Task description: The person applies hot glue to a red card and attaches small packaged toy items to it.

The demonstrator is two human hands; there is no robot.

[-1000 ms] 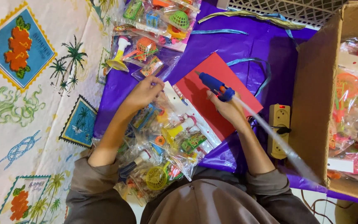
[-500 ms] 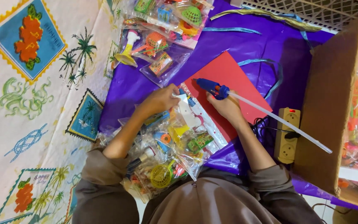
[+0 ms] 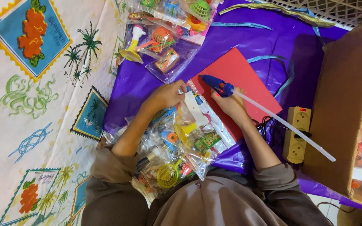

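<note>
Down on the purple plastic sheet [image 3: 248, 42], the right hand [image 3: 231, 104] has its fingers wrapped around a blue glue gun [image 3: 216, 85], a long translucent glue stick [image 3: 285, 125] trailing out the back toward the open brown cardboard box [image 3: 340, 104]. Nozzle points at the top of a clear plastic bag of small colourful toys [image 3: 181, 142] lying on the lap, and the left hand [image 3: 166, 95] pinches that bag's white card header [image 3: 194, 106], fingers closed narrow on its edge. So this bag looks mid-seal, by my read: header in place, gun close, whether glue is down I can't tell. Finished-looking toy bags [image 3: 168, 37] lie farther up the sheet, more fill the box, and a red paper sheet [image 3: 239, 79] sits under the gun. Beige power strip [image 3: 297, 134] lies just beside the box, near the right forearm.
</note>
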